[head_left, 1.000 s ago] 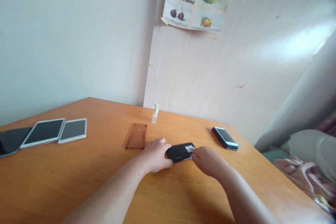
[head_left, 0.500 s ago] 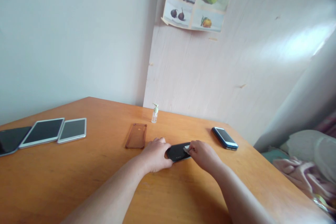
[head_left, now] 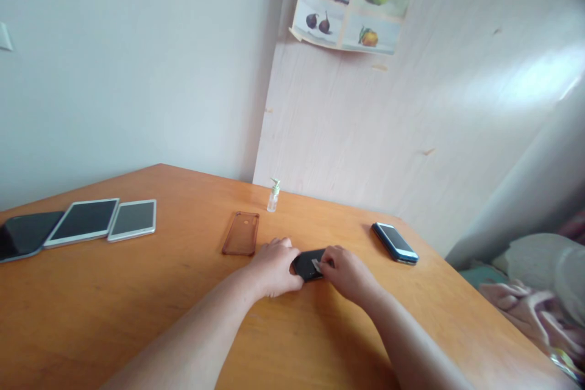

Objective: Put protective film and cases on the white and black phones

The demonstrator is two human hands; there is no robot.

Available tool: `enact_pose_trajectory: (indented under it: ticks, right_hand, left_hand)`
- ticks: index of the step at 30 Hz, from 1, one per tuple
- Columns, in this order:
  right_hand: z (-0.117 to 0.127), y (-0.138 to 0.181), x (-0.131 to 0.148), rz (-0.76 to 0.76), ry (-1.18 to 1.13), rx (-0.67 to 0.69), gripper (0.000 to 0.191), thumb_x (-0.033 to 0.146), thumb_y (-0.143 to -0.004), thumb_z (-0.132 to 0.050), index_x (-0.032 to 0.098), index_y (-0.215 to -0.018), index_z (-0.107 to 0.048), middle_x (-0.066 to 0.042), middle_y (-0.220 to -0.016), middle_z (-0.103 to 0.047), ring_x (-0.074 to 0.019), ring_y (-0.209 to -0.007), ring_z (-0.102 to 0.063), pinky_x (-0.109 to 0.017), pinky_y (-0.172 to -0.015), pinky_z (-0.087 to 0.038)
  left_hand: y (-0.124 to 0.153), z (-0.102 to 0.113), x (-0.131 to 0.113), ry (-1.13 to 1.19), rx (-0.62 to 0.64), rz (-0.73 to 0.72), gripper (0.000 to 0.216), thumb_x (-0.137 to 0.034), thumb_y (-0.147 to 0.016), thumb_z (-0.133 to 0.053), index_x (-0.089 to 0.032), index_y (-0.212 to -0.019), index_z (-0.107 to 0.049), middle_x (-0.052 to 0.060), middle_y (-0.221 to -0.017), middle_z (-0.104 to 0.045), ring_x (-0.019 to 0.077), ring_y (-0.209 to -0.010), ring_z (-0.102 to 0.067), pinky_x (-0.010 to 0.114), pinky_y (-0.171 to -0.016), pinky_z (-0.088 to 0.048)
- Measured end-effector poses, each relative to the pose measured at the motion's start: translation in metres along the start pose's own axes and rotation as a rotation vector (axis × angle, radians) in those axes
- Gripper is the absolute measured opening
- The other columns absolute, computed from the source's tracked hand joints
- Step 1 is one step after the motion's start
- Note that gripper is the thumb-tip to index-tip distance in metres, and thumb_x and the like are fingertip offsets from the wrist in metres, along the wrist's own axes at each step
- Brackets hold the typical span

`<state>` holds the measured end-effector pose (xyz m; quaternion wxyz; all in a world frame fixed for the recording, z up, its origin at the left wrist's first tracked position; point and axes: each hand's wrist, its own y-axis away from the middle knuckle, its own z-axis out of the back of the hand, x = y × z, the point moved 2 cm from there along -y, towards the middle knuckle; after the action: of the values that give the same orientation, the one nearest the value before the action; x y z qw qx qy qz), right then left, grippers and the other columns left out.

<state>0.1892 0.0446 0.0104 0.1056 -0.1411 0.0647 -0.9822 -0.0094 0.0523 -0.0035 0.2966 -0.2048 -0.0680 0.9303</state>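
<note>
A black smartphone [head_left: 305,264] lies flat on the wooden table [head_left: 192,292] between my hands. My left hand [head_left: 275,267] grips its left end, thumb along the near edge and fingers on the far side. Pinched in my right hand [head_left: 346,273] is a small white wipe [head_left: 316,265], pressed onto the phone's dark face. The right hand covers the phone's right end. Just behind my left hand lies a translucent brown phone case [head_left: 241,233], and past it stands a small clear pump bottle [head_left: 273,196].
Three devices lie in a row at the left: a dark tablet [head_left: 28,235], a white tablet [head_left: 83,222] and a smaller white one [head_left: 132,220]. At the right is a phone in a dark blue case [head_left: 395,244]. Bedding [head_left: 534,311] shows beyond the table's right edge.
My right hand has slid the wipe leftward along the phone, toward my left hand. The left hand keeps its hold. The whole view has shifted slightly.
</note>
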Motion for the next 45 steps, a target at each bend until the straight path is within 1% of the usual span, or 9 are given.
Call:
enact_pose_trajectory:
  ticks: [3, 5, 12, 18, 27, 32, 34, 40, 45]
  right_hand:
    - [0.007, -0.006, -0.021, -0.165, 0.105, -0.067, 0.011, 0.018, -0.082, -0.052, 0.017, -0.074, -0.060, -0.005, -0.082, -0.058, -0.0146, -0.072, -0.052, -0.025, -0.065, -0.032]
    - [0.007, -0.005, -0.018, -0.160, 0.118, -0.085, 0.014, 0.014, -0.082, -0.049, 0.017, -0.078, -0.061, -0.006, -0.085, -0.057, -0.0144, -0.073, -0.052, -0.025, -0.066, -0.033]
    - [-0.005, 0.015, 0.043, 0.263, 0.016, 0.042, 0.024, 0.012, -0.086, -0.044, 0.019, -0.088, -0.067, -0.005, -0.093, -0.060, -0.0150, -0.090, -0.056, -0.023, -0.078, -0.039]
    - [0.006, 0.000, 0.003, 0.047, 0.229, 0.063, 0.028, 0.017, -0.092, -0.041, 0.016, -0.091, -0.069, -0.010, -0.098, -0.066, -0.0200, -0.101, -0.058, -0.029, -0.090, -0.038]
    - [0.000, 0.024, 0.048, 0.276, 0.153, 0.162, 0.041, 0.029, -0.098, -0.031, 0.018, -0.131, -0.055, -0.011, -0.141, -0.052, -0.0237, -0.131, -0.045, -0.039, -0.106, -0.033]
    - [0.002, 0.009, 0.011, 0.058, 0.251, 0.165, 0.045, 0.030, -0.099, -0.028, 0.011, -0.132, -0.053, -0.019, -0.143, -0.047, -0.0300, -0.133, -0.043, -0.051, -0.108, -0.030]
    - [0.002, 0.008, 0.010, 0.040, 0.264, 0.161, 0.045, 0.028, -0.098, -0.029, 0.009, -0.133, -0.052, -0.020, -0.143, -0.046, -0.0302, -0.133, -0.042, -0.051, -0.109, -0.029]
    - [-0.001, 0.023, 0.052, 0.331, 0.087, 0.192, 0.046, 0.023, -0.097, -0.031, 0.015, -0.138, -0.049, -0.011, -0.146, -0.046, -0.0204, -0.136, -0.040, -0.039, -0.115, -0.023]
    - [-0.003, 0.005, 0.009, 0.107, 0.191, 0.161, 0.046, 0.026, -0.098, -0.028, 0.011, -0.135, -0.051, -0.016, -0.145, -0.046, -0.0264, -0.135, -0.041, -0.048, -0.113, -0.026]
  left_hand:
    - [0.000, 0.002, -0.001, -0.002, 0.006, 0.000, 0.036, -0.045, -0.068, -0.064, -0.026, -0.099, -0.068, 0.006, -0.094, -0.059, 0.0260, -0.094, -0.058, 0.033, -0.078, -0.046]
    - [0.001, 0.003, -0.003, -0.006, 0.013, 0.007, 0.035, -0.045, -0.068, -0.064, -0.026, -0.097, -0.068, 0.007, -0.095, -0.059, 0.0262, -0.094, -0.058, 0.033, -0.078, -0.047]
    - [0.002, 0.009, -0.007, -0.023, 0.026, 0.032, 0.029, -0.044, -0.067, -0.066, -0.023, -0.088, -0.068, 0.007, -0.093, -0.060, 0.0269, -0.092, -0.059, 0.033, -0.074, -0.048]
    - [0.002, 0.009, -0.009, -0.026, 0.033, 0.043, 0.032, -0.044, -0.069, -0.065, -0.025, -0.094, -0.068, 0.007, -0.094, -0.060, 0.0264, -0.093, -0.059, 0.033, -0.075, -0.048]
    - [0.002, 0.007, -0.005, -0.028, 0.003, 0.019, 0.033, -0.051, -0.071, -0.062, -0.024, -0.090, -0.067, 0.007, -0.092, -0.059, 0.0266, -0.090, -0.059, 0.034, -0.074, -0.048]
    - [0.002, 0.007, -0.006, -0.037, 0.019, 0.012, 0.032, -0.048, -0.070, -0.063, -0.024, -0.090, -0.067, 0.007, -0.092, -0.060, 0.0268, -0.090, -0.060, 0.034, -0.073, -0.048]
    - [0.002, 0.007, -0.007, -0.036, 0.021, 0.018, 0.031, -0.047, -0.070, -0.064, -0.024, -0.091, -0.066, 0.007, -0.094, -0.060, 0.0272, -0.091, -0.060, 0.035, -0.074, -0.048]
    - [0.002, 0.006, -0.006, 0.011, -0.005, 0.049, 0.050, -0.045, -0.068, -0.066, -0.023, -0.112, -0.057, 0.009, -0.107, -0.062, 0.0297, -0.104, -0.057, 0.037, -0.085, -0.047]
    - [0.001, 0.002, -0.004, 0.029, -0.023, 0.039, 0.062, -0.043, -0.067, -0.065, -0.021, -0.123, -0.050, 0.011, -0.113, -0.063, 0.0312, -0.106, -0.057, 0.039, -0.086, -0.047]
